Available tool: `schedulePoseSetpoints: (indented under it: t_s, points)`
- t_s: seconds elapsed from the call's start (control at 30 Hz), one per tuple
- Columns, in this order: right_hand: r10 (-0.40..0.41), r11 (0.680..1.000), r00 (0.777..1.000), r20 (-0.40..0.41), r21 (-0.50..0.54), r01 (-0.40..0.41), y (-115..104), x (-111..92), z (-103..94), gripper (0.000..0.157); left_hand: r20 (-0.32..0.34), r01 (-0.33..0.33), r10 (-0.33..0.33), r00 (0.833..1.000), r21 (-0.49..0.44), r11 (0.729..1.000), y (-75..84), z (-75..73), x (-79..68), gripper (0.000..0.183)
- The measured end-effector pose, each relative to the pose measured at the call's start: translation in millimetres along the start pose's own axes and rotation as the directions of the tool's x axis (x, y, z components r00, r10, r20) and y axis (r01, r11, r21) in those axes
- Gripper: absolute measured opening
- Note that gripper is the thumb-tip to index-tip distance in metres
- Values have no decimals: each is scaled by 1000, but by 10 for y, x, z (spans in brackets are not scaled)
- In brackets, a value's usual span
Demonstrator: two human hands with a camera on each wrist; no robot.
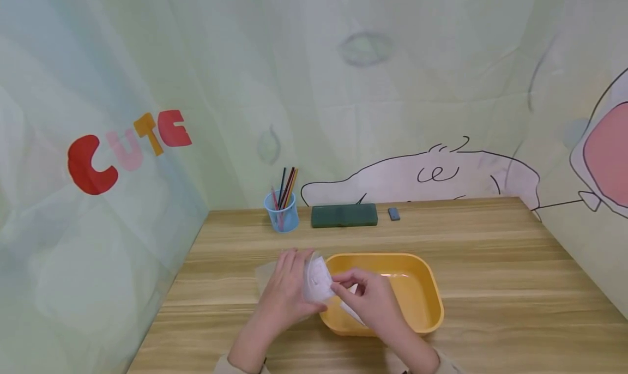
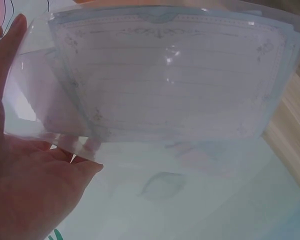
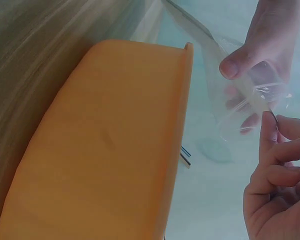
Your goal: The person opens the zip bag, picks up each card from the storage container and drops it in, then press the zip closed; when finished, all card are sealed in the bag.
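My left hand grips a clear plastic bag by one end, above the left side of the yellow tray. Inside the bag lie lined note sheets with pale blue borders and ornate corners. Thumb and fingertips of my right hand pinch a thin edge at the bag's end, close to the left thumb; whether it is paper or plastic I cannot tell. A white piece of paper shows in the tray, partly covered by the right hand.
Behind the tray lie a dark green case and a small blue eraser-like block. A light blue cup holding several pencils stands at the back left. Some translucent sheet lies on the wooden table, left of the tray.
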State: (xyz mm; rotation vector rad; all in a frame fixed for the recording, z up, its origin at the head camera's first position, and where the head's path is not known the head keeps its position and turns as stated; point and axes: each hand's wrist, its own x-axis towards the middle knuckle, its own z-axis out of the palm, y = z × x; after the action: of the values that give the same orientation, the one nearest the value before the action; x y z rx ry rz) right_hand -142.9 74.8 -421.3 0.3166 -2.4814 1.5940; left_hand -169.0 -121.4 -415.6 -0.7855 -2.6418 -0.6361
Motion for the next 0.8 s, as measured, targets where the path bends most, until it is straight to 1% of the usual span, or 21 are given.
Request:
schedulePoseSetpoints:
  t_s: [0.13, 0.27, 0.6, 0.7, 0.8]
  points:
    - [-38, 998, 999, 15, -47, 39, 2, -3, 20, 6, -5, -5, 5, 1000, 6, 1000, 4, 5, 2, 106]
    - [-59, 995, 997, 43, -76, 62, 3, 0, 32, 7, -7, -9, 9, 1000, 12, 1000, 3, 15, 4, 106]
    - [-79, 988, 989, 125, -119, 94, 15, 4, 46, 11, -3, -8, 8, 1000, 7, 1000, 6, 31, 5, 107]
    - [-89, 987, 987, 131, -120, 105, 8, 3, 39, 13, -8, -10, 10, 1000, 6, 1000, 5, 31, 6, 107]
    - [-112, 984, 987, 118, -127, 126, -6, 1, 35, 14, -11, -9, 9, 1000, 4, 1000, 6, 31, 7, 107]
